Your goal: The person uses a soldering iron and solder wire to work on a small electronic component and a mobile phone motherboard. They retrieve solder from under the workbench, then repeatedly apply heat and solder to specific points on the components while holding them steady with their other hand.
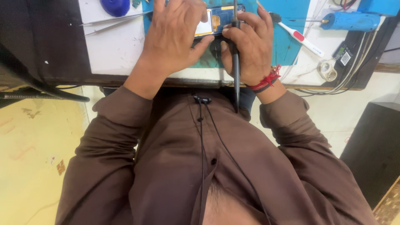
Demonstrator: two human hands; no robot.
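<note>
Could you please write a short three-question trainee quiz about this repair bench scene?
1. True or false: the right hand holds a slim dark tool.
2. What does the left hand rest on: A) the opened phone, B) the toothbrush, C) the tweezers?
3. What colour is the mat under the phone?

Key: 1 true; 2 A; 3 blue-green.

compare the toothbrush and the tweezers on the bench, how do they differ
The toothbrush is white plastic with a red patch and dark bristles; the tweezers are bare grey metal. The toothbrush lies to the right of the right hand, slanting down to the right, while the tweezers lie to the left of the left hand, nearly level. The toothbrush crosses the blue mat's edge. Both are slim, loose and unheld.
</note>
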